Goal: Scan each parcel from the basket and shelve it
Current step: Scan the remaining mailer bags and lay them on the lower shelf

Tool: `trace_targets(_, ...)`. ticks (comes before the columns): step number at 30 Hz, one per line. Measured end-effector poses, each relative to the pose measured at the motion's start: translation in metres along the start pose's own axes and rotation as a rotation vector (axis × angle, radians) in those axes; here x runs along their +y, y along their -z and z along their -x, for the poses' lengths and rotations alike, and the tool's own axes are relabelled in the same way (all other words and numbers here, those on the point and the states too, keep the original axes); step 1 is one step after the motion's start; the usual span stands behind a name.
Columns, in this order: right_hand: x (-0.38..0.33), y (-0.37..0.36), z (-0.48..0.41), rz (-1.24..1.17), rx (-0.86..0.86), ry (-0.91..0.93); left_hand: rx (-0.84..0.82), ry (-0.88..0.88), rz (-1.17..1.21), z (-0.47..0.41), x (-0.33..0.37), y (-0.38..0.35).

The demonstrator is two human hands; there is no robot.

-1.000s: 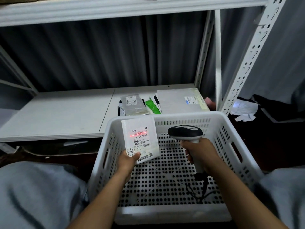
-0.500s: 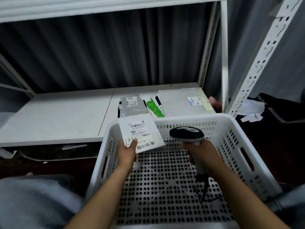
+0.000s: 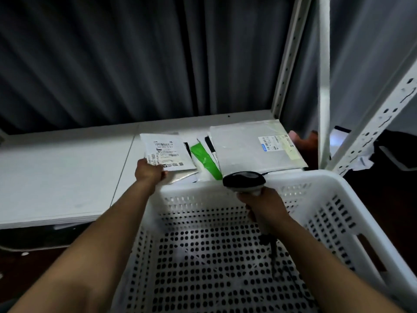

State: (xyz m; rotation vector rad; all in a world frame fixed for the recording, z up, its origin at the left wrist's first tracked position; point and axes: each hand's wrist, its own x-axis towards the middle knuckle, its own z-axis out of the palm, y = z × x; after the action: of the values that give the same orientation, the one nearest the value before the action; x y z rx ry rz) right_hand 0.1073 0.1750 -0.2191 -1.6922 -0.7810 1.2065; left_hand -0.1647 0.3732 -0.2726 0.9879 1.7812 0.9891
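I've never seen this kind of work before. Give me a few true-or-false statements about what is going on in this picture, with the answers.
1. The left hand holds a white labelled parcel over the shelf. True.
2. The right hand is empty. False: it grips the scanner.
3. The basket is piled with parcels. False: no parcel shows in the part in view, only the scanner's cable.
4. A green package lies between the white labelled parcel and a large grey parcel. True.
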Motion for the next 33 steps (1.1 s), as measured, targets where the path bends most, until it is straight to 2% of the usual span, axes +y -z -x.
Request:
trace_targets(4,-0.001,-0.004,-0.029,-0.009,0.019,-0.028,-0.007,0.116,-0.006,-0.020,0.009,-0.022)
trace_targets(8,0.000,-0.006,-0.043,0.040,0.013,-0.003,-0.056,0.126,-0.097,-0.030,0.003,-0.026)
trace_targets(12,-0.004,-0.005,-0.041,0.108,-0.021,0.014,0.044,0.130,-0.254,-0.012,0.011,-0.012)
trace_targets(16,-0.018,0.002,-0.021,0.130,-0.059,0.011,0.130,-0.002,-0.494,0.040,0.039,0.004)
trace_targets(23,-0.047,0.036,0.040,0.130,-0.023,0.135,0.098,-0.271,-0.739,0.166,0.062,0.010)
trace_targets(28,-0.066,0.066,0.108,0.144,0.007,0.213,0.041,-0.367,-0.879,0.252,0.074,0.017)
trace_targets(33,-0.090,0.104,0.189,0.059,0.043,0.292,-0.017,-0.478,-0.982,0.335,0.099,0.024)
